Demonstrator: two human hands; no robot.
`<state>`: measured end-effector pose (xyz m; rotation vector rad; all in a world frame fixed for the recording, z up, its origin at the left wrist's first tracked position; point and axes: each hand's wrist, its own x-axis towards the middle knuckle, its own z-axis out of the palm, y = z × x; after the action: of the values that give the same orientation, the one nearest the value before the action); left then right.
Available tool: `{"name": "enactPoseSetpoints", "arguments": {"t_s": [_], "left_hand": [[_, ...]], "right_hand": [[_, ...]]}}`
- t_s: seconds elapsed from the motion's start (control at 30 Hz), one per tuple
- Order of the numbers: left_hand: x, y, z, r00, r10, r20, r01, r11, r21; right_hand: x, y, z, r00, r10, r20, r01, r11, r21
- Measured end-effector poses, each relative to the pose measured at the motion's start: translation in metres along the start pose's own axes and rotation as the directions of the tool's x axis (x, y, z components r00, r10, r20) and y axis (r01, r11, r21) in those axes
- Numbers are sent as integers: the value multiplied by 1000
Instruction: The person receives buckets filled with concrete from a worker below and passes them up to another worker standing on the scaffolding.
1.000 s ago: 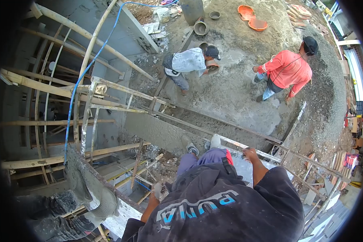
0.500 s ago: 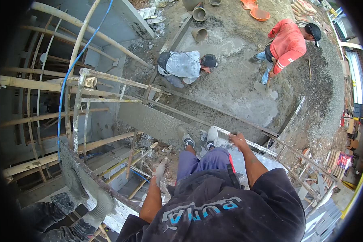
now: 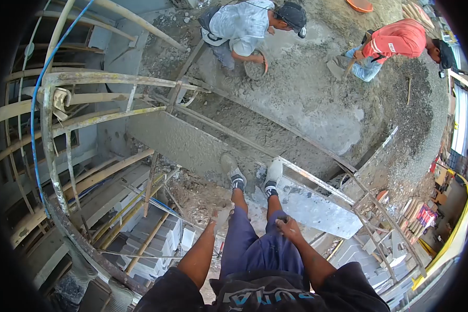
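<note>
My right hand rests at my right thigh, its fingers curled on the cloth of my purple shorts. Beside my left knee hangs my left hand, pale as if gloved or coated with mortar; its fingers do not show clearly. Under my shoes is a narrow mortar-smeared board, high above the ground. Just ahead of my right foot runs a white-stained metal scaffold rail.
A crouching person in a light shirt holds a bucket on the wet concrete. Another in red bends over a shovel. Bamboo poles and a blue hose stand left; grey blocks lie below.
My right hand has left the scaffold rail and come back to my thigh. My left hand has moved in beside my knee. The crouching person now has a bucket; the person in red bends lower.
</note>
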<state>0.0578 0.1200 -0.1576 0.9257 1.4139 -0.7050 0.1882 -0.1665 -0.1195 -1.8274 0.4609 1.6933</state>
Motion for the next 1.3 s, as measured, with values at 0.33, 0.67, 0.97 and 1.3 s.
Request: {"name": "enactPoseSetpoints", "arguments": {"t_s": [0.33,0.67,0.97,1.3], "left_hand": [[218,74,46,890,437,-130,-404,888,220],[282,375,128,401,881,-252,-899,326,-292],[141,306,41,778,528,-341,-519,235,-822],[80,114,-10,678,615,-404,-735,547,-400]], "right_hand": [[-7,-4,64,987,-19,-158,17,1000,-15],[-2,26,65,940,110,-323,-64,987,149],[-5,29,68,936,-5,-353,32,997,70],[-11,13,65,925,-169,-339,110,976,-187]]}}
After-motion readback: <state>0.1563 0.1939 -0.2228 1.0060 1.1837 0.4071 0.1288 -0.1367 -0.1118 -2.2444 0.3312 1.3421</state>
